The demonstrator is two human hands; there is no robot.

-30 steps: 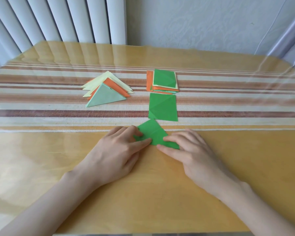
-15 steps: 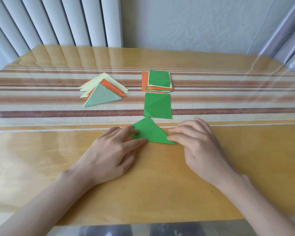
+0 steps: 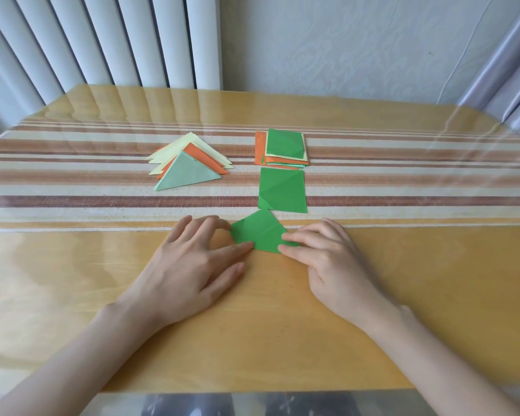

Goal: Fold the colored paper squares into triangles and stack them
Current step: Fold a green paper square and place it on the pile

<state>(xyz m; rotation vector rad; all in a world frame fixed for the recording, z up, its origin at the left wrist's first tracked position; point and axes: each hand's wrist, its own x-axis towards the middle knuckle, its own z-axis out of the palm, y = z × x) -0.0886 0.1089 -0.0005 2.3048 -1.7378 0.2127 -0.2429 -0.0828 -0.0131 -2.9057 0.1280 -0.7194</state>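
At the table front, left hand and right hand press the green triangle flat-fingered, gripping nothing; paper looks light, slippery; probably best pinched at a corner.

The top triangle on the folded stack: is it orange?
No, the top triangle on the folded stack is pale green; orange shows only on an orange triangle lying under it.

Left hand and right hand seemingly press green triangle
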